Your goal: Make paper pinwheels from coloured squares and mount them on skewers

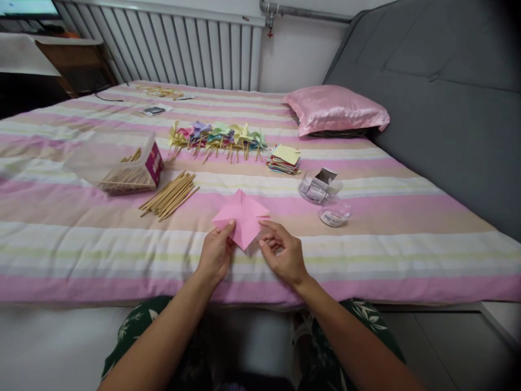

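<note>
A square of pink paper (243, 216) with creases and a slit at its right corner is held over the bed, one corner toward me. My left hand (217, 251) grips its lower left edge, thumb on top and fingers underneath. At the right side is my right hand (284, 252), its index fingertip at the paper's edge by the slit. The thumb of that hand is apart from the index finger, with nothing visible between them. Beyond the paper lies a row of finished paper pinwheels (222, 136) on sticks, in several colours.
Wooden sticks (169, 196) lie loose beside a clear plastic box (118, 168) holding more sticks. A stack of coloured paper squares (285, 158) is behind on the right. Nearby are a clear container with small packets (315, 189), a round clear case (334, 214) and a pink pillow (336, 110).
</note>
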Motion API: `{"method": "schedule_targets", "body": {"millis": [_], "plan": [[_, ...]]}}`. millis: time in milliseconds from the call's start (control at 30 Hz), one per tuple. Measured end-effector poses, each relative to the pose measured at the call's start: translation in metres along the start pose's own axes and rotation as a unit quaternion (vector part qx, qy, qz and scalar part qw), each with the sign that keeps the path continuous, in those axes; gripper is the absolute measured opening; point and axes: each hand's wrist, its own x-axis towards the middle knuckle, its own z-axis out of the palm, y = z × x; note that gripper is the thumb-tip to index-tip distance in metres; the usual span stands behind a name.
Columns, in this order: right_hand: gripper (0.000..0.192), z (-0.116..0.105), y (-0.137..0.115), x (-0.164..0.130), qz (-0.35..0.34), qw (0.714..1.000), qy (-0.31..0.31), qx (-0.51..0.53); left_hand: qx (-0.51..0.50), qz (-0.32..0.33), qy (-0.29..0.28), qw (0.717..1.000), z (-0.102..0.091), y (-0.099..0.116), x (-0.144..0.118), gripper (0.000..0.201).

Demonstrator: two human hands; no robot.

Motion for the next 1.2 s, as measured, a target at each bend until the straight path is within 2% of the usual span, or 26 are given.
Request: {"method": "schedule_targets", "body": {"millis": [100,300,400,533,667,767,867,1033,1200], "plan": [[0.040,0.003,0.004,-0.001,0.005,0.999,-0.037,0.013,0.003,-0.013,-0.018,1.000,0.001,0.000,-0.001,0.022],[0.025,-0.006,0.011,0.006,-0.006,0.999,-0.015,0.037,0.042,-0.043,-0.085,0.995,0.001,0.001,-0.007,0.021],[0.024,-0.011,0.012,0.010,-0.003,0.999,-0.021,0.042,0.042,-0.052,-0.077,0.995,0.001,0.008,-0.007,0.018],[0.025,-0.017,0.014,0.013,0.006,0.997,-0.057,0.058,0.043,-0.095,-0.038,0.994,-0.002,0.022,-0.004,0.016],[0.028,-0.019,0.016,0.012,0.028,0.991,-0.109,0.079,0.105,-0.117,-0.064,0.986,-0.010,0.030,0.000,0.019],[0.028,-0.019,0.017,0.011,0.036,0.988,-0.137,0.069,0.187,-0.134,-0.101,0.968,-0.014,0.028,0.000,0.022],[0.026,-0.019,0.017,0.011,0.040,0.987,-0.147,0.056,0.229,-0.134,-0.106,0.958,-0.015,0.025,-0.001,0.026],[0.022,-0.021,0.016,0.010,0.041,0.984,-0.165,0.051,0.213,-0.105,-0.078,0.968,-0.014,0.020,-0.001,0.028],[0.018,-0.022,0.014,0.011,0.049,0.979,-0.185,0.075,0.203,-0.101,-0.074,0.971,-0.014,0.018,-0.001,0.028]]}}
